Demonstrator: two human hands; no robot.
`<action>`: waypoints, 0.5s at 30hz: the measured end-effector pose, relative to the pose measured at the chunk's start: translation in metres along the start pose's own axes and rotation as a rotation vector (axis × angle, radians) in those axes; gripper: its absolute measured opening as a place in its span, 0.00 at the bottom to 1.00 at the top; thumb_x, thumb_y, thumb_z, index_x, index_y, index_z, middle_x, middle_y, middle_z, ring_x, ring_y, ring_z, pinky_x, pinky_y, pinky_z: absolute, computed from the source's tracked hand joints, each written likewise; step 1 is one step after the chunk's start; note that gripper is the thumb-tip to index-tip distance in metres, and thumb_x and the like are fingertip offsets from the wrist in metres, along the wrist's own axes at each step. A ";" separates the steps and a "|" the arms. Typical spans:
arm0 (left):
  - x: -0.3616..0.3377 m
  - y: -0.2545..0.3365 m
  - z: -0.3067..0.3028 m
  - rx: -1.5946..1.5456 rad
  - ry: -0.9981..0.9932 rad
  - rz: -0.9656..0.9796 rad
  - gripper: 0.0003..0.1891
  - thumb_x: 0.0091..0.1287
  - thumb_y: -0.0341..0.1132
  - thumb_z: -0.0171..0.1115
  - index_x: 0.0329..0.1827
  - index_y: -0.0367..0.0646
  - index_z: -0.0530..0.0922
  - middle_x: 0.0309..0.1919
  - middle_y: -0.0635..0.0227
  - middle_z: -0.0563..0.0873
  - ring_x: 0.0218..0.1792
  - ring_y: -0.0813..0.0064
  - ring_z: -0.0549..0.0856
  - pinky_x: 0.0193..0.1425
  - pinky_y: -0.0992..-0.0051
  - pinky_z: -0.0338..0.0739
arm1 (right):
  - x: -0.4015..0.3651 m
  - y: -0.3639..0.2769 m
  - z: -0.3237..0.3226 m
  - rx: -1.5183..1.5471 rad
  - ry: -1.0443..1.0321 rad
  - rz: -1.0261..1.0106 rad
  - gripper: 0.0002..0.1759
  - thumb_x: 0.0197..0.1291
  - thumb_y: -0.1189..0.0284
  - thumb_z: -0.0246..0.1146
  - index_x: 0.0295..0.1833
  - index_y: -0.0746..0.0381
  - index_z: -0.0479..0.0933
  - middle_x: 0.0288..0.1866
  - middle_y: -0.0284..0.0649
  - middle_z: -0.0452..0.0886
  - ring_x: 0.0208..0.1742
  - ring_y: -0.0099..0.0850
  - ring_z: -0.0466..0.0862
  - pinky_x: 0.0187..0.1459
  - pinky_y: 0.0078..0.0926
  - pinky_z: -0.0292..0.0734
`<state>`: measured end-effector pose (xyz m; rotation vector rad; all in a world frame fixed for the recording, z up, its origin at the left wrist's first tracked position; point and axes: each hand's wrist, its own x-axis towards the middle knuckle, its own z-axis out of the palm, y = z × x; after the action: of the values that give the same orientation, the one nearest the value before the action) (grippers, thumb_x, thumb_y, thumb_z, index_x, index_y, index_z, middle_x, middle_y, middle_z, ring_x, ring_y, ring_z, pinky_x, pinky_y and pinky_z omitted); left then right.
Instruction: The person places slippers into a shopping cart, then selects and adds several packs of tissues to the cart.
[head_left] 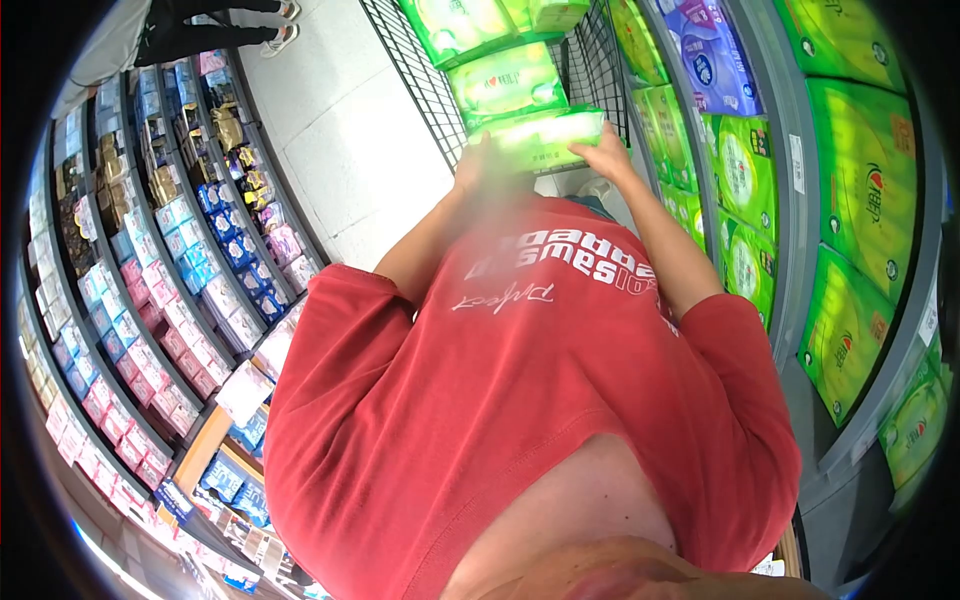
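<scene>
Both of my hands hold a green tissue pack (540,140) by its ends, at the near end of a black wire shopping cart (425,85). My left hand (470,165) is closed on the left end, its fingers partly hidden by a blurry patch. My right hand (605,155) grips the right end with the thumb on the near side. Just beyond the held pack, inside the cart, lies another green tissue pack (505,82). Farther along sits a larger green tissue bundle (460,25).
Shelves on the right hold large green tissue bundles (860,180) and a purple pack (708,55). To the left, shelves carry rows of small pink and blue packets (185,240). Pale floor tiles (320,110) lie between. Another person's legs (200,35) are at the upper left.
</scene>
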<state>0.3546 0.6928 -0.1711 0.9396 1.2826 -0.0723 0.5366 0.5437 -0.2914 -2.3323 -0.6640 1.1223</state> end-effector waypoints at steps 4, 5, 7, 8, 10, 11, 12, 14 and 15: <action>-0.006 -0.006 -0.008 -0.084 0.000 0.049 0.33 0.69 0.53 0.47 0.65 0.32 0.60 0.57 0.48 0.72 0.55 0.58 0.75 0.54 0.63 0.72 | -0.008 -0.011 -0.008 -0.010 -0.102 -0.024 0.48 0.40 0.50 0.69 0.59 0.74 0.63 0.56 0.62 0.74 0.59 0.51 0.75 0.58 0.39 0.71; -0.002 -0.012 -0.014 -0.018 -0.001 0.053 0.46 0.64 0.61 0.53 0.71 0.29 0.53 0.66 0.45 0.65 0.66 0.58 0.67 0.67 0.65 0.62 | -0.008 -0.013 -0.008 -0.011 -0.100 -0.030 0.48 0.40 0.50 0.69 0.59 0.74 0.63 0.56 0.62 0.74 0.59 0.51 0.75 0.58 0.39 0.71; -0.003 -0.020 -0.018 0.075 0.050 0.093 0.44 0.63 0.59 0.54 0.69 0.29 0.56 0.63 0.46 0.69 0.63 0.59 0.71 0.65 0.66 0.65 | -0.008 -0.009 0.000 -0.027 -0.109 -0.069 0.50 0.42 0.50 0.69 0.62 0.75 0.60 0.57 0.62 0.73 0.60 0.53 0.73 0.59 0.40 0.69; -0.001 -0.025 -0.020 0.166 0.098 0.128 0.42 0.63 0.57 0.56 0.68 0.29 0.60 0.60 0.47 0.73 0.60 0.60 0.75 0.62 0.68 0.68 | -0.005 -0.004 0.007 -0.026 -0.104 -0.072 0.50 0.42 0.50 0.69 0.62 0.75 0.60 0.57 0.62 0.73 0.60 0.53 0.73 0.59 0.40 0.69; 0.019 -0.044 -0.030 0.256 0.129 0.115 0.39 0.62 0.55 0.58 0.65 0.29 0.64 0.56 0.48 0.76 0.56 0.60 0.78 0.59 0.69 0.70 | 0.006 0.007 0.020 -0.012 -0.054 0.003 0.53 0.43 0.50 0.68 0.65 0.76 0.57 0.59 0.63 0.71 0.60 0.54 0.73 0.61 0.41 0.68; 0.028 -0.051 -0.035 0.345 0.167 0.093 0.36 0.61 0.53 0.59 0.62 0.29 0.68 0.52 0.48 0.80 0.51 0.60 0.81 0.56 0.70 0.72 | -0.004 -0.010 0.011 -0.079 0.001 0.028 0.50 0.47 0.52 0.67 0.66 0.76 0.57 0.61 0.62 0.69 0.61 0.54 0.71 0.62 0.41 0.66; 0.031 -0.055 -0.037 0.340 0.168 0.106 0.36 0.61 0.53 0.59 0.62 0.29 0.68 0.52 0.48 0.80 0.51 0.60 0.81 0.56 0.70 0.72 | -0.010 -0.011 0.009 -0.082 0.010 0.019 0.50 0.47 0.52 0.67 0.66 0.76 0.57 0.61 0.62 0.69 0.61 0.54 0.71 0.62 0.41 0.66; 0.029 -0.064 -0.043 0.564 0.386 0.199 0.29 0.59 0.49 0.61 0.52 0.30 0.75 0.43 0.50 0.84 0.44 0.61 0.83 0.52 0.69 0.74 | -0.017 -0.011 0.009 -0.069 0.375 -0.206 0.38 0.49 0.56 0.67 0.57 0.74 0.67 0.57 0.61 0.72 0.60 0.53 0.72 0.60 0.40 0.68; 0.034 -0.071 -0.050 0.560 0.389 0.210 0.29 0.59 0.49 0.61 0.52 0.30 0.75 0.43 0.50 0.84 0.44 0.61 0.83 0.52 0.69 0.74 | -0.023 -0.015 0.001 -0.024 0.391 -0.191 0.32 0.52 0.59 0.66 0.55 0.71 0.70 0.58 0.59 0.71 0.61 0.51 0.70 0.61 0.39 0.67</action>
<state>0.2891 0.6935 -0.2376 1.6248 1.5456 -0.0890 0.5203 0.5416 -0.2701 -2.3544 -0.7321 0.5548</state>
